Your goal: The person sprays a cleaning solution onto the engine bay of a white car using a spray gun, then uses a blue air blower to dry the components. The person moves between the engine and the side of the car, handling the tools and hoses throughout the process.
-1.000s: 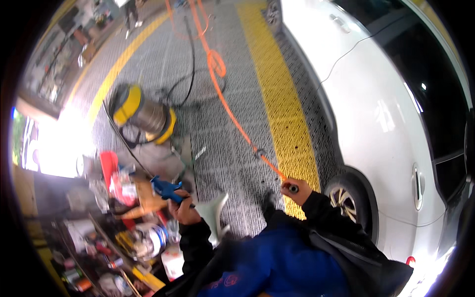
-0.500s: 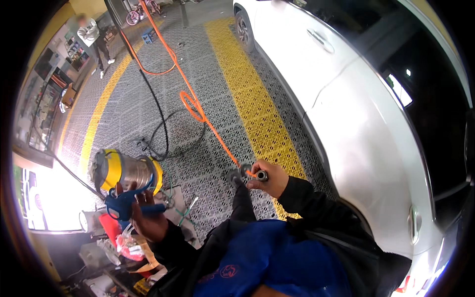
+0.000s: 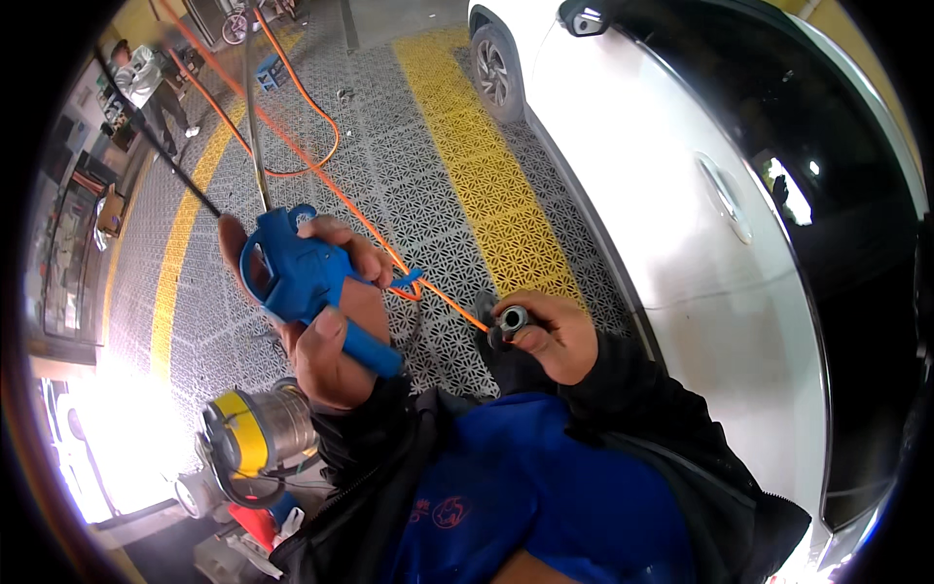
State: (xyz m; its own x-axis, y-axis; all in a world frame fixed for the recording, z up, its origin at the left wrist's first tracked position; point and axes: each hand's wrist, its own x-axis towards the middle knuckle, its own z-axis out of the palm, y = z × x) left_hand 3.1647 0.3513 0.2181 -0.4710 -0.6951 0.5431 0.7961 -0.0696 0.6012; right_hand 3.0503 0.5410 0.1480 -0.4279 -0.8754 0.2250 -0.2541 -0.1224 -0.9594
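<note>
My left hand [image 3: 334,368] is wrapped around a blue spray gun [image 3: 300,265], which has a thin dark tube running up to the left. The gun's round blue handle end slants down to the right, toward my body. In my right hand [image 3: 564,341], thumb and fingers close on a round metal hose coupling [image 3: 513,316], its hollow mouth facing up at me. An orange hose [image 3: 449,300] runs to the coupling from the far left. Gun and coupling are apart from each other.
A white car [image 3: 662,204] stands close on my right. At lower left is a yellow and silver drum vacuum [image 3: 255,433]. Grey grid flooring [image 3: 389,146] has yellow stripes. Far left, a person [image 3: 146,83] stands near a glass cabinet. A blue stool [image 3: 270,73] stands far off.
My left hand has lifted the blue spray gun up and rightward from beside the vacuum. My right hand, still holding the coupling, has shifted only slightly.
</note>
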